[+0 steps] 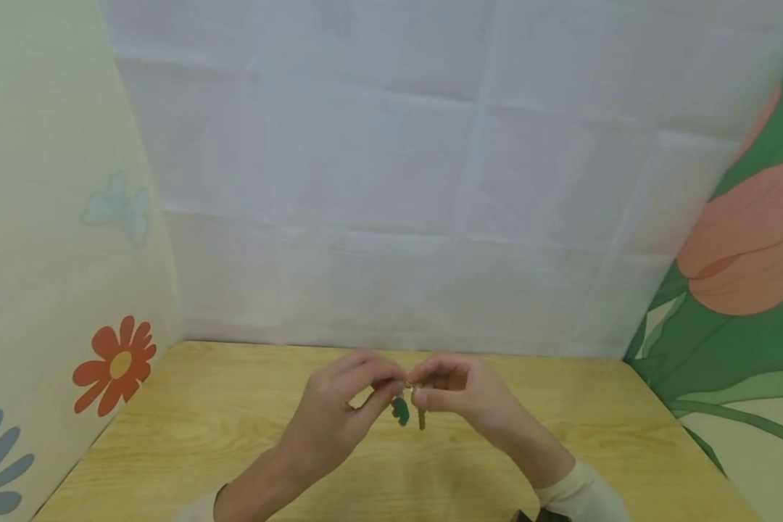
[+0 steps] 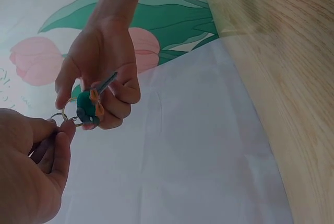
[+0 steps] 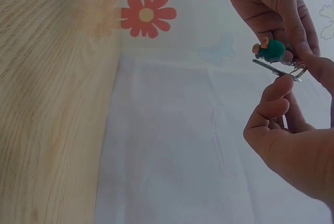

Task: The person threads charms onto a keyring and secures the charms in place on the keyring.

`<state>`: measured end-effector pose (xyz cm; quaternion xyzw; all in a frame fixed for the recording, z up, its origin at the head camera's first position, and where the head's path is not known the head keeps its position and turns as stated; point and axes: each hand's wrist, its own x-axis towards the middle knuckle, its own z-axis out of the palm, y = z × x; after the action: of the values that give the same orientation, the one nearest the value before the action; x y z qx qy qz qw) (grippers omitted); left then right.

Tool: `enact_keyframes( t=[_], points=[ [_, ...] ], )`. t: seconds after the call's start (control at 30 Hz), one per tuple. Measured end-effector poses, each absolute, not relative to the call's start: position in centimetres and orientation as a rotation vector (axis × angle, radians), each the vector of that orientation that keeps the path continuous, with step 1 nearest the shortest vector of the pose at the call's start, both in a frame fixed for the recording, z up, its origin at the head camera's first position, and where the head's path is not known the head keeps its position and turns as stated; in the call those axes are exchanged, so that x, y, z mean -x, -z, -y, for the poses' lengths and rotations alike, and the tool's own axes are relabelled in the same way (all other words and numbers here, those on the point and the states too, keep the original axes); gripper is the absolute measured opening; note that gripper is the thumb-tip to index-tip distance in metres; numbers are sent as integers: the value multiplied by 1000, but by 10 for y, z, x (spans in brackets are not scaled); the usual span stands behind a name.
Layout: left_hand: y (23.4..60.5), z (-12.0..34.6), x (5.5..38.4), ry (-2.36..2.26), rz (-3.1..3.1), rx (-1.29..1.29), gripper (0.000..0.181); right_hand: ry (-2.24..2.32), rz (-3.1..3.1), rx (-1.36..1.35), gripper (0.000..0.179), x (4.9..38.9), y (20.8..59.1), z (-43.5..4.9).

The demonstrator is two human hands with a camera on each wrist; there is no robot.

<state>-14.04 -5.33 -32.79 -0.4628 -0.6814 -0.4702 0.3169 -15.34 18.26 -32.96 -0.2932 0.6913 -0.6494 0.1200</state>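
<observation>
Thumb and fingertips of my left hand (image 1: 339, 406) pinch a thin metal key ring (image 3: 298, 71), seen close up in the right wrist view. My right hand (image 1: 470, 391) meets it from the other side and pinches a metal key (image 1: 421, 419) near its head, at the ring; the blade sticks out past the fingers. Between the hands dangles a small green figurine charm (image 2: 86, 106) with orange and grey parts, joined to the ring by a short chain (image 3: 288, 61). Fingertips partly hide the ring and the key's head. Both hands are raised above the table.
Below lies a wood-grain table (image 1: 248, 435). A creased white cloth (image 1: 378, 181) rises behind its far edge. Printed panels with a red flower (image 1: 120, 366) on the left and pink tulips (image 1: 750, 239) on the right flank it. A dark object (image 1: 543, 515) shows at the bottom edge.
</observation>
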Motion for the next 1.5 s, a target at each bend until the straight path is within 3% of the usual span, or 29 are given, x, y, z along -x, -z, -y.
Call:
enact_keyframes(
  t=[0.23,0.63,0.93,1.17,1.5],
  points=[
    [328,53,141,1236,1824,1173,22,1881,-2098,848,26,155,333,-181],
    [332,54,143,1295,1923,1054,18,1659,-2344,1127,23,155,341,-170],
    [333,53,142,1341,1957,1022,17,1636,-2429,1122,17,155,348,-162],
    [335,53,143,1429,1988,989,11,1710,-2344,1051,8,155,347,-164],
    [339,53,149,1650,2081,853,9,1903,-2107,812,21,157,342,-170]
  ],
)
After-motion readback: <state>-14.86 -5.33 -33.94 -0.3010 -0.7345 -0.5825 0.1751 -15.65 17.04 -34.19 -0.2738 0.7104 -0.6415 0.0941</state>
